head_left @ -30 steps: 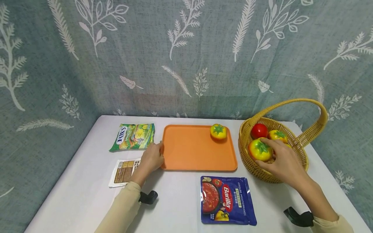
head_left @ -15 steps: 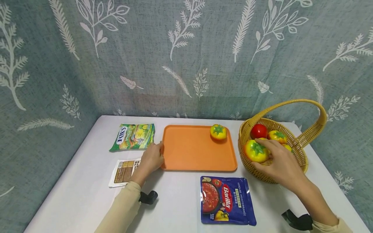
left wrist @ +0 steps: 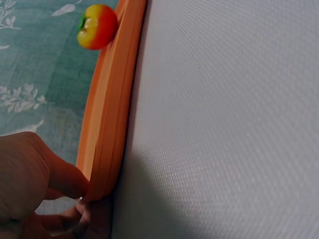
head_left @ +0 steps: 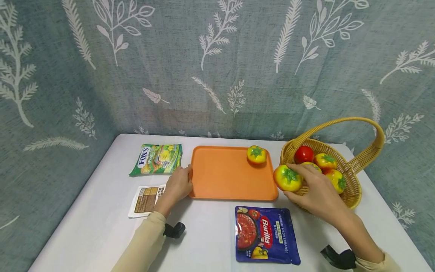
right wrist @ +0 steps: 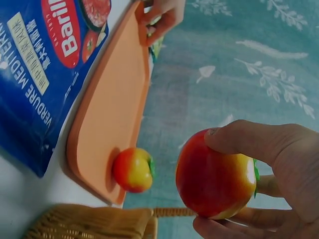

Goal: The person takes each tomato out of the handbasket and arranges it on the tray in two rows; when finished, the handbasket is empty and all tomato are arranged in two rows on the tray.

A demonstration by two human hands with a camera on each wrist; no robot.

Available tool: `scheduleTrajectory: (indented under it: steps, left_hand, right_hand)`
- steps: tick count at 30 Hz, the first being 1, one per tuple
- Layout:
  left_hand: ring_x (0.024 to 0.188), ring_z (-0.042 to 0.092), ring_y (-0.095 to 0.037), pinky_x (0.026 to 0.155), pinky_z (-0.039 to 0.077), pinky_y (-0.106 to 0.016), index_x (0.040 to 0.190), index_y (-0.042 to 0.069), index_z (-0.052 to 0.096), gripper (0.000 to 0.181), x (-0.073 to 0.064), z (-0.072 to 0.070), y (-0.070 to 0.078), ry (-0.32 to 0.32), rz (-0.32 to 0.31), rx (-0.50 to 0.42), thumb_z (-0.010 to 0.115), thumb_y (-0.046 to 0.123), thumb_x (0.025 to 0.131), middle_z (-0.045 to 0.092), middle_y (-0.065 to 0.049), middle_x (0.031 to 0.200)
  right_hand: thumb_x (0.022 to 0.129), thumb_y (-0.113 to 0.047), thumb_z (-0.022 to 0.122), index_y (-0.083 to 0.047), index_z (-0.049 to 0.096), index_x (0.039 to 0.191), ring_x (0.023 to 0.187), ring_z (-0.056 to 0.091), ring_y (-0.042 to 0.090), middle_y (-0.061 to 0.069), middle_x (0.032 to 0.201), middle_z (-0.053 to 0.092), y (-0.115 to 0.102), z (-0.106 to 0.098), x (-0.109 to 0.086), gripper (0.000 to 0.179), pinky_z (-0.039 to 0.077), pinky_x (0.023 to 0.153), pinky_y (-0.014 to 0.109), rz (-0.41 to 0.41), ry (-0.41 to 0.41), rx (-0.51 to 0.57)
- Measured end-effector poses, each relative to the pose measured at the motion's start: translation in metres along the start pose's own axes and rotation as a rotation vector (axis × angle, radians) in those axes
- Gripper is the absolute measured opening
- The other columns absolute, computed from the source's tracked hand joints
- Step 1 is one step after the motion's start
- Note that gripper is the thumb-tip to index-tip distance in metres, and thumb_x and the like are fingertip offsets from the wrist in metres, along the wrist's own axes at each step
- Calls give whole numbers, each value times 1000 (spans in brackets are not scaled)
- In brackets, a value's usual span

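Note:
A yellow-and-red tomato [head_left: 286, 179] with a green leafy top is held between the thumb and fingers of my right hand [head_left: 317, 190]. It hangs by the basket's left rim, near the tray's right edge; the right wrist view shows the held tomato's red side [right wrist: 212, 174]. My left hand [head_left: 178, 184] pinches the left edge of the orange tray [head_left: 221, 177], thumb above and fingers low at the rim in the left wrist view. Another yellow-and-red tomato [head_left: 256, 155] sits in the tray's back right corner. The wicker basket [head_left: 355, 189] holds several more fruits, partly hidden by my right hand.
A green Fox's candy bag [head_left: 158, 158] lies behind my left hand, and a brown-and-white packet [head_left: 147, 200] lies left of it. A blue Barilla pouch [head_left: 268, 234] lies in front of the tray. The basket's tall handle [head_left: 340, 120] arches up at the right.
My right hand has moved left, carrying the tomato from inside the basket to its left rim. More fruit in the basket is uncovered. The left hand and the tray stay in place.

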State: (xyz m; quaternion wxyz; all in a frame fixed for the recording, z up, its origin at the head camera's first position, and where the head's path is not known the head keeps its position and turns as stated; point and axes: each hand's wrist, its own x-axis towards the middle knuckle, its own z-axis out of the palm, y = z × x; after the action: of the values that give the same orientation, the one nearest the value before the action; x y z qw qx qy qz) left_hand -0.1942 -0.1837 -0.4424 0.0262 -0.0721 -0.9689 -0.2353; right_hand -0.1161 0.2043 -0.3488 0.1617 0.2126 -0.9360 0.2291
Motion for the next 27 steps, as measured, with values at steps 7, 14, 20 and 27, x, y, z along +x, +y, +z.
scheduleTrajectory:
  steps: [7,14,20,27]
  left_hand:
    - [83,55,-30,69,48,-46,127,-5,62,43,1,0,0,-6,-8,8,57,-4,84,58,-19,90]
    - [84,55,-30,70,49,-45,134,-8,57,51,0,0,0,-12,-21,3,58,-3,84,59,-22,95]
    - [83,54,-30,70,48,-45,124,-5,63,42,0,-1,1,-1,-4,1,57,-4,82,58,-20,91]
    - [87,55,-31,71,49,-45,135,-7,57,53,0,0,0,-11,-13,9,56,-4,82,60,-23,100]
  right_hand:
    - [72,-21,89,-6,60,134,108,59,31,12,124,61,-5,8,9,70,50,88,55,-8,-33,17]
    - [74,-22,88,-4,62,133,104,61,31,12,120,62,-9,17,17,67,52,86,53,-10,-57,19]
    - [75,-24,87,-4,62,132,102,62,31,12,119,63,-12,24,24,65,50,87,53,-3,-73,32]
    - [76,-24,86,-5,62,133,103,61,29,11,119,63,-15,31,29,65,50,87,51,4,-97,46]
